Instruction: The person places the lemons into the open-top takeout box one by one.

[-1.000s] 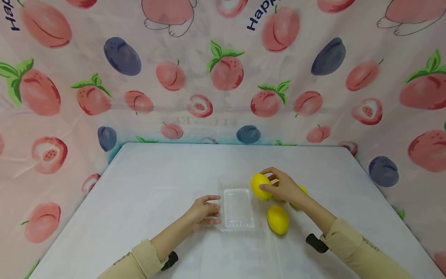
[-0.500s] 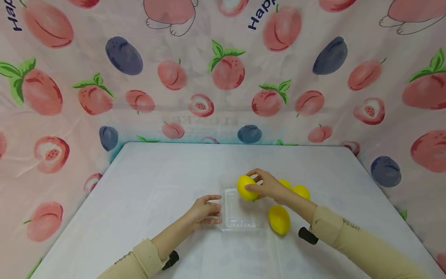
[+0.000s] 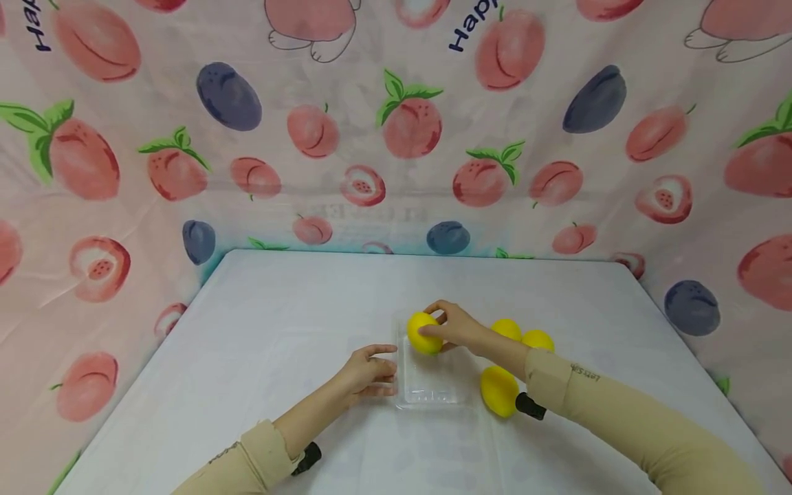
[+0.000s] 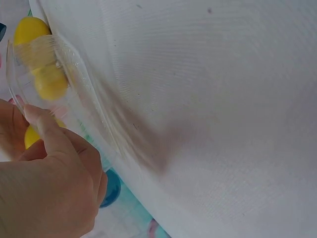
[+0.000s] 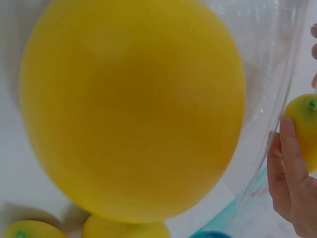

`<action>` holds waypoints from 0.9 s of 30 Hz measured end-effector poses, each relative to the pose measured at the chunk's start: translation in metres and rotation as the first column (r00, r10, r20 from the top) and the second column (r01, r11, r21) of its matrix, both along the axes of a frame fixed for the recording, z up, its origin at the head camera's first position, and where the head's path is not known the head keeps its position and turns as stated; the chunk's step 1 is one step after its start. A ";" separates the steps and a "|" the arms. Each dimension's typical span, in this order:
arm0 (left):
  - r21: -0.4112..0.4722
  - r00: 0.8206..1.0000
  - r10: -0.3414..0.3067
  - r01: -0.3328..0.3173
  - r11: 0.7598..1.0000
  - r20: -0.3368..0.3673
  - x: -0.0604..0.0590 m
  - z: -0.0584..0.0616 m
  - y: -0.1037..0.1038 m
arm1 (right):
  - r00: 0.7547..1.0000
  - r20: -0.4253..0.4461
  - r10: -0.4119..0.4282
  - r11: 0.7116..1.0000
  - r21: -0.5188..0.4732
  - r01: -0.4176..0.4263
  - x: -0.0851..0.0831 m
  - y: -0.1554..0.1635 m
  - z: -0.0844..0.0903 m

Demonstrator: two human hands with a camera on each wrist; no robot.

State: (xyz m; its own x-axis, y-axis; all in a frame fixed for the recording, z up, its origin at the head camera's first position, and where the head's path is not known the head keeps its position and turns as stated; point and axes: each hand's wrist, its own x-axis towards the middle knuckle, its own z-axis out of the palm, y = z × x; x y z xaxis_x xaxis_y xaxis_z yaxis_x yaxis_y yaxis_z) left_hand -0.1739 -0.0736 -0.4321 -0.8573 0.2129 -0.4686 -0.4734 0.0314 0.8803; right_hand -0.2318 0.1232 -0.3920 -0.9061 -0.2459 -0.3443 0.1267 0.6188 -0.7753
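My right hand (image 3: 459, 326) holds a yellow lemon (image 3: 421, 335) between thumb and fingers, over the far part of a clear plastic container (image 3: 430, 385). Whether that lemon touches the container's floor I cannot tell. My left hand (image 3: 366, 372) rests its spread fingertips against the container's left side; in the left wrist view its fingers (image 4: 49, 130) are at the clear rim. Close up in the right wrist view looms another lemon (image 5: 133, 109), while the held lemon (image 5: 303, 130) with its green tip appears at the right edge.
To the right of the container, a lemon (image 3: 499, 392) lies near my right forearm. Two more lemons, one (image 3: 507, 328) beside the other (image 3: 538, 339), lie behind that forearm. A white cloth (image 3: 297, 295) covers the table, and a fruit-printed curtain (image 3: 365, 124) hangs at the back.
My right hand has carried the lemon leftward, from beside the container to over it. The lemons behind that arm have come into fuller view. My left hand stays at the container's side.
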 end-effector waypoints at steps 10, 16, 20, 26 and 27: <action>-0.002 1.000 0.000 0.000 1.000 -0.016 0.001 0.002 0.001 | 1.000 0.017 0.011 1.000 -0.001 -0.011 -0.002 -0.011 -0.006; -0.015 1.000 -0.007 0.007 1.000 -0.016 0.001 0.002 0.000 | 1.000 0.023 -0.003 1.000 0.006 0.003 -0.001 -0.018 -0.010; -0.022 1.000 -0.016 0.016 1.000 -0.021 0.000 0.003 0.000 | 1.000 0.025 0.006 1.000 0.021 -0.007 -0.001 -0.019 -0.012; -0.038 1.000 -0.018 0.018 0.999 -0.021 0.000 0.005 0.001 | 0.999 0.051 0.008 0.999 0.030 -0.010 -0.003 -0.019 -0.013; -0.040 1.000 -0.017 0.016 0.999 -0.020 0.000 0.005 0.001 | 0.998 0.058 0.010 0.999 0.033 -0.012 -0.003 -0.019 -0.013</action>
